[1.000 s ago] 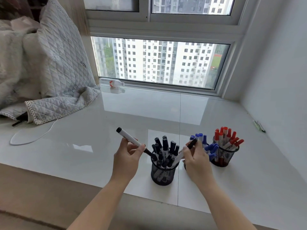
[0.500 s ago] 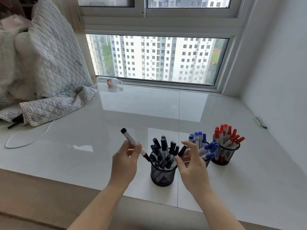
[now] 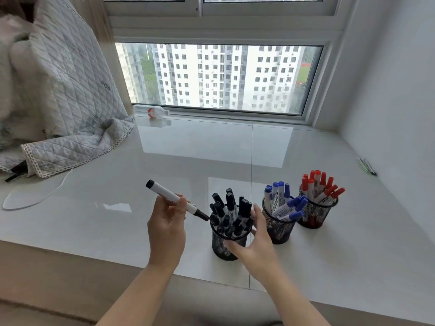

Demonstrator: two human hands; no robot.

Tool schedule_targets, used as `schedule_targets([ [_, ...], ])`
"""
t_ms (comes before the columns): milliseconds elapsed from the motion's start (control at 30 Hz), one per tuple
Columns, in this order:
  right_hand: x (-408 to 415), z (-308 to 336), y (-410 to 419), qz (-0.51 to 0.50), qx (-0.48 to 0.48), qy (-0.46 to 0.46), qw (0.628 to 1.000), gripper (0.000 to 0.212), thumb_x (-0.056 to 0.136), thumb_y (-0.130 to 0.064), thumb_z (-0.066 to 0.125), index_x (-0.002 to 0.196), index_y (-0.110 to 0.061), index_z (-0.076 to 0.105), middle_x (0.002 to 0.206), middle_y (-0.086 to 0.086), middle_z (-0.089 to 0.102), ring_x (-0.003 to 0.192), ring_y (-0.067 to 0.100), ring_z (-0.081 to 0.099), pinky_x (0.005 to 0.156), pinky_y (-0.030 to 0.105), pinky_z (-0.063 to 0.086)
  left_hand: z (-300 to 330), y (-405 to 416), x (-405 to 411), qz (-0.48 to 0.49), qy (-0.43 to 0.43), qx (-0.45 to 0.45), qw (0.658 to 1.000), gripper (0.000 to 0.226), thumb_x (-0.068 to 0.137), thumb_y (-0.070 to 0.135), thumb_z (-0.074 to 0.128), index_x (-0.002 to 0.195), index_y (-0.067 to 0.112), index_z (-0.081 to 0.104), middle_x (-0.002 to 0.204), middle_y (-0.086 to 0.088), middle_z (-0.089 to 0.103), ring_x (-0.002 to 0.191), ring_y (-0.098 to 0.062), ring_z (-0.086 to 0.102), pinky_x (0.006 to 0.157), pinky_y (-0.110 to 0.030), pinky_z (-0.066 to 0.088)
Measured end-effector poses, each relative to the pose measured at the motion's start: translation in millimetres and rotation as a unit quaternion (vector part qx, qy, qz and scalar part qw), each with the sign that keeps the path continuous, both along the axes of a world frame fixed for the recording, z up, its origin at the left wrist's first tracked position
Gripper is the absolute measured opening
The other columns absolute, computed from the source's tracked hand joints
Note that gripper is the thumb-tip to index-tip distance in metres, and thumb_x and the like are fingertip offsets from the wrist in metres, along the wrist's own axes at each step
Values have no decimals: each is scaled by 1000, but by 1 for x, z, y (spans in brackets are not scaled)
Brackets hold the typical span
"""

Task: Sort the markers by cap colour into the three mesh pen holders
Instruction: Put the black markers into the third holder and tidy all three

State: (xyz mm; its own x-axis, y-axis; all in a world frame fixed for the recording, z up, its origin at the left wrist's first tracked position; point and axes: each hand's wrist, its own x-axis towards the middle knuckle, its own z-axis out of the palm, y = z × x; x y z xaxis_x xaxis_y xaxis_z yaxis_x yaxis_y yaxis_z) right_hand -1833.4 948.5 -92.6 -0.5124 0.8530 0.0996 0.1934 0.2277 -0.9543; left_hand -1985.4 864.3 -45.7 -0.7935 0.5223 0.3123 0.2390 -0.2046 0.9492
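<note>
Three black mesh holders stand in a row on the white sill. The nearest holder [image 3: 219,245] is packed with black-capped markers [image 3: 229,208]. The middle holder [image 3: 279,231] has blue-capped markers [image 3: 282,201], and the far right holder [image 3: 315,215] has red-capped ones [image 3: 317,184]. My left hand [image 3: 167,227] pinches a white marker with black ends [image 3: 164,192], tilted, its lower end just left of the black holder's rim. My right hand [image 3: 254,248] wraps the black holder, thumb on the front mesh and fingers along its right side.
A quilted blanket [image 3: 66,102] is heaped at the left, with a white cable [image 3: 35,198] looping out from under it. A small bottle [image 3: 153,111] lies by the window frame. Two green pens [image 3: 366,165] lie against the right wall. The sill's front edge is just below the holders.
My right hand has let its black marker go into the nearest holder and dropped down around that holder's side. My left hand keeps its marker, nearly still.
</note>
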Motion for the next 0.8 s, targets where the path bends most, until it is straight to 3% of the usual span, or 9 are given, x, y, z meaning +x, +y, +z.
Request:
schedule_targets([
  [67,-2,-2,5,24,-61,6,998,96,59,-27,81,129,-54,20,114,-42,48,105,-21,46,97,21,37,-2,-2,-1,13,-13,14,1000,6,88,32,54,85,27,56,74,11,70,76,-6,62,71,-31,47],
  [167,-8,-2,6,4,-72,10,997,85,48,-35,79,114,-60,33,108,-30,59,101,-14,53,97,29,44,-3,-6,-1,6,-16,25,1000,16,81,43,53,86,29,57,76,11,70,81,-11,64,67,-20,48],
  [300,-20,1,-1,-49,9,10,999,66,39,-42,74,91,-68,42,96,-38,54,89,-16,53,71,18,44,-4,-7,5,-20,13,3,1000,6,80,42,55,83,38,58,78,8,70,79,-12,65,69,-26,49],
  [367,-23,-2,-6,-62,26,-14,998,68,39,-45,73,93,-66,39,99,-29,48,100,-8,45,78,18,39,-5,-7,6,-15,22,-1,1000,11,80,42,55,87,33,58,77,10,70,79,-10,65,72,-33,50],
  [433,-22,-9,-8,-69,28,-32,997,77,42,-43,77,107,-53,37,103,-26,36,111,4,38,88,19,33,-6,-6,5,-8,35,-10,999,17,80,43,55,88,28,57,77,13,70,80,-7,65,73,-34,50],
  [533,-21,-12,-11,-77,44,-38,995,86,48,-36,82,122,-29,39,109,-19,38,112,6,38,90,16,32,-8,-4,5,-5,72,-39,997,13,81,40,57,86,27,57,77,21,69,78,4,63,70,-14,46],
  [600,-22,-10,-14,-73,27,-26,997,86,51,-36,83,123,-28,37,115,-16,45,111,5,45,90,19,37,-10,-3,5,-1,96,-62,993,9,82,37,59,84,29,57,78,23,69,78,8,62,66,-4,42],
  [700,-22,-8,-17,-64,-2,-19,998,80,54,-36,83,116,-38,32,113,-16,54,105,5,54,84,20,44,-16,-2,1,-9,78,-95,992,3,84,33,62,84,32,59,76,21,68,77,6,61,67,-6,44],
  [800,-24,-8,-18,-57,-15,-21,998,84,54,-34,83,120,-37,31,117,-13,55,107,7,55,88,26,46,-22,-1,-1,-29,75,-132,988,6,85,28,64,81,32,60,73,25,67,74,8,60,64,-5,42],
])
